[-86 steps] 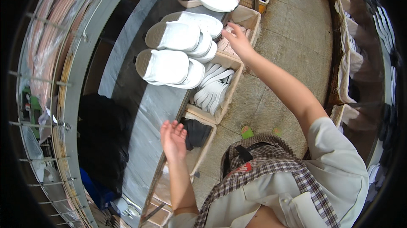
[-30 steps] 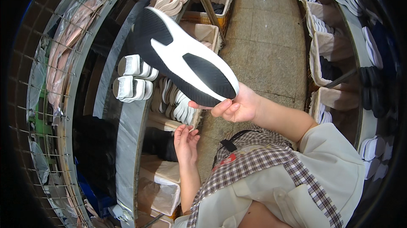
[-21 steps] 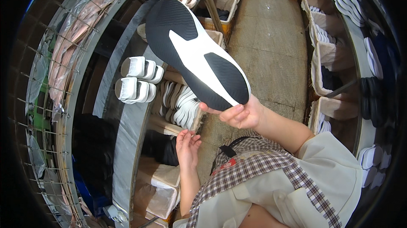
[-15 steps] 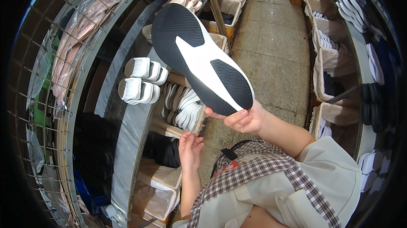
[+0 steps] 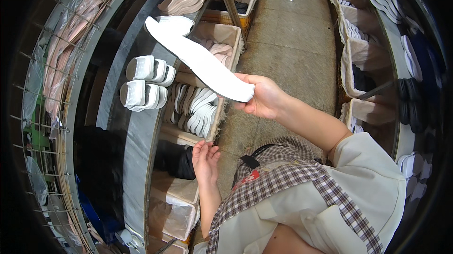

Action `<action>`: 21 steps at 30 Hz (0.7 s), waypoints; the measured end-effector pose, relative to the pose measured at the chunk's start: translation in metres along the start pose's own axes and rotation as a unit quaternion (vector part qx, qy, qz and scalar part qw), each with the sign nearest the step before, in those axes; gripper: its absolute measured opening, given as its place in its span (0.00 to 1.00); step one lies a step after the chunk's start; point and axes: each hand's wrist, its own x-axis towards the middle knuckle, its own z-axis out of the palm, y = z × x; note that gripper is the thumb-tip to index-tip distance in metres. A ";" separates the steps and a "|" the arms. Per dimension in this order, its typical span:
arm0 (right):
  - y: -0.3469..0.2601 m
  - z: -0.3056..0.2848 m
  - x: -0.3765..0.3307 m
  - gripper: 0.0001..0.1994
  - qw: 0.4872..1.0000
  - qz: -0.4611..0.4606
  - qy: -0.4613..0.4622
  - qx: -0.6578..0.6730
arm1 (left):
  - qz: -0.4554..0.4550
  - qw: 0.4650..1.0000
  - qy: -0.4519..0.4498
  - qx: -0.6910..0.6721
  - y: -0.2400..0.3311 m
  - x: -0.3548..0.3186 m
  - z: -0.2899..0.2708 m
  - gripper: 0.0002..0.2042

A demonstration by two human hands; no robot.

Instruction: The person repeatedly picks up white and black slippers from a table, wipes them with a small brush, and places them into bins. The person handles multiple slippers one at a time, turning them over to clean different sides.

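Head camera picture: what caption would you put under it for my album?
Right hand holds up a white shoe sole beside boxes of soles; left hand stays empty.

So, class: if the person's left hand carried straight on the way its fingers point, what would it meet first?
Probably the crate of white soles just beyond the left hand; its fingers point up toward it, though depth is unclear.

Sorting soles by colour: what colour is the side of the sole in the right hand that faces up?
White, plain; the sole shows best in the head view.
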 end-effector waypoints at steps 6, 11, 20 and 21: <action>0.004 -0.005 0.014 0.19 0.999 0.023 -0.023 0.012 | 0.001 1.000 -0.006 0.004 0.002 0.003 -0.012 0.09; 0.007 -0.004 0.021 0.18 0.999 0.034 -0.020 0.023 | -0.003 1.000 -0.007 -0.002 0.003 0.007 -0.019 0.09; 0.013 -0.003 0.035 0.29 0.937 -0.132 -0.015 -0.325 | -0.011 1.000 0.020 -0.007 0.004 0.014 -0.031 0.06; 0.016 -0.005 0.040 0.29 0.930 -0.150 -0.017 -0.336 | -0.010 1.000 0.021 -0.008 0.005 0.014 -0.032 0.06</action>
